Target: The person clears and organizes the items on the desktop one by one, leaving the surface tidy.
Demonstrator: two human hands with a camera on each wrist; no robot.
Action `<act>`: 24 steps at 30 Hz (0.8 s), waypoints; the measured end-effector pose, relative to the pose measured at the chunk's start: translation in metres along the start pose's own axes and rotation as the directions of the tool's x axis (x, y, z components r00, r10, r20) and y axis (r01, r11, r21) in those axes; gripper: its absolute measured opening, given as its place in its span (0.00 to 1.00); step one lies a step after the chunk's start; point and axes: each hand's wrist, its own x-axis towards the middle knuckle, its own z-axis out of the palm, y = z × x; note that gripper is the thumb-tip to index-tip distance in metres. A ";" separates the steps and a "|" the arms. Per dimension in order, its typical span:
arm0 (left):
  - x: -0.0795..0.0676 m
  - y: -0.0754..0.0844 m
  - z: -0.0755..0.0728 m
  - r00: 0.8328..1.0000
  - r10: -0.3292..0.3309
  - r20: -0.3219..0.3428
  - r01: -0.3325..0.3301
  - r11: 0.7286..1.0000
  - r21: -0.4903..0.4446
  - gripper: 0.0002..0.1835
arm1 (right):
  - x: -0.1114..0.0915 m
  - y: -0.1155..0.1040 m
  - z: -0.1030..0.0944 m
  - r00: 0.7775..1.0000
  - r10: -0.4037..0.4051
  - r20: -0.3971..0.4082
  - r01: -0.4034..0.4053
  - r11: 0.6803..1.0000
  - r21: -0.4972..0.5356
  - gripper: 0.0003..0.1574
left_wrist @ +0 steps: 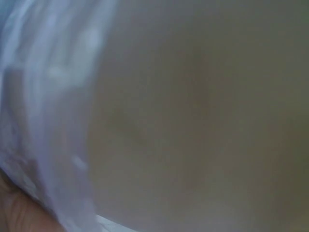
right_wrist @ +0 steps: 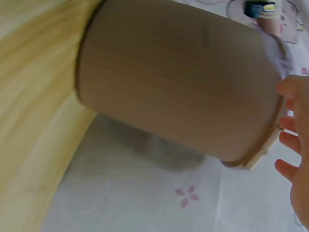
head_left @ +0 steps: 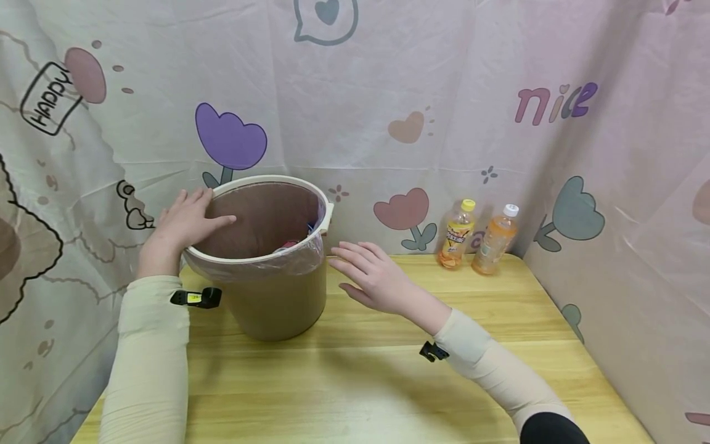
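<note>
A brown trash bin (head_left: pixel 277 302) with a pale rim (head_left: pixel 266 179) stands on the table at left of centre, in the head view. Its clear plastic liner (head_left: pixel 302 262) is folded over the rim. My left hand (head_left: pixel 185 223) rests at the rim's left side, thumb stretched out over the opening. To the right of the bin is my right hand (head_left: pixel 373 275), fingers extended and apart, holding nothing. Only a small part of the left hand (left_wrist: pixel 24 212) shows in the left wrist view. Inside the bin, reddish and blue bits are mostly hidden.
Two plastic bottles with orange contents stand at the table's back right: one with a yellow cap (head_left: pixel 457 234), one with a white cap (head_left: pixel 495 240). Patterned cloth (head_left: pixel 344 92) hangs behind the wooden table (head_left: pixel 310 394) and along both sides.
</note>
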 end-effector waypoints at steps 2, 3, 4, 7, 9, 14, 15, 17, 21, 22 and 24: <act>0.000 -0.001 0.000 1.000 0.001 -0.002 -0.001 1.000 0.003 0.52 | -0.010 0.001 0.000 1.000 0.006 0.021 -0.005 1.000 -0.004 0.30; 0.000 -0.001 0.000 1.000 0.002 -0.004 -0.002 1.000 0.005 0.52 | -0.014 0.001 -0.001 0.999 0.010 0.031 -0.010 1.000 -0.005 0.30; 0.001 -0.001 -0.001 1.000 0.002 -0.004 -0.002 1.000 0.006 0.52 | -0.019 0.002 -0.001 0.999 0.017 0.040 -0.017 1.000 -0.008 0.30; 0.001 -0.002 -0.001 1.000 0.004 -0.007 -0.003 1.000 0.009 0.52 | -0.032 0.003 -0.003 0.997 0.042 0.059 -0.042 0.999 -0.009 0.32; 0.001 -0.002 -0.001 1.000 0.005 -0.005 -0.005 1.000 0.011 0.53 | -0.041 0.005 -0.005 0.995 0.068 0.070 -0.068 0.998 -0.004 0.32; 0.001 -0.002 -0.001 1.000 0.006 0.000 -0.006 1.000 0.012 0.54 | -0.061 0.010 -0.012 0.986 0.141 0.089 -0.140 0.990 -0.011 0.33; 0.001 -0.003 -0.001 1.000 0.006 -0.001 -0.006 1.000 0.012 0.54 | -0.065 0.011 -0.013 0.984 0.152 0.088 -0.151 0.988 -0.017 0.32; 0.000 -0.002 -0.001 1.000 0.006 -0.001 -0.006 1.000 0.013 0.54 | -0.071 0.014 -0.015 0.981 0.175 0.081 -0.174 0.984 -0.025 0.32; 0.000 -0.001 -0.001 1.000 0.008 -0.001 -0.008 1.000 0.011 0.54 | -0.083 0.018 -0.020 0.974 0.219 0.052 -0.217 0.975 -0.037 0.30; 0.000 -0.001 -0.001 1.000 0.009 -0.001 -0.009 1.000 0.011 0.54 | -0.086 0.019 -0.021 0.972 0.232 0.045 -0.230 0.972 -0.039 0.30; 0.000 0.000 0.000 1.000 0.011 0.000 -0.011 1.000 0.010 0.53 | -0.092 0.022 -0.023 0.967 0.254 0.026 -0.253 0.966 -0.046 0.29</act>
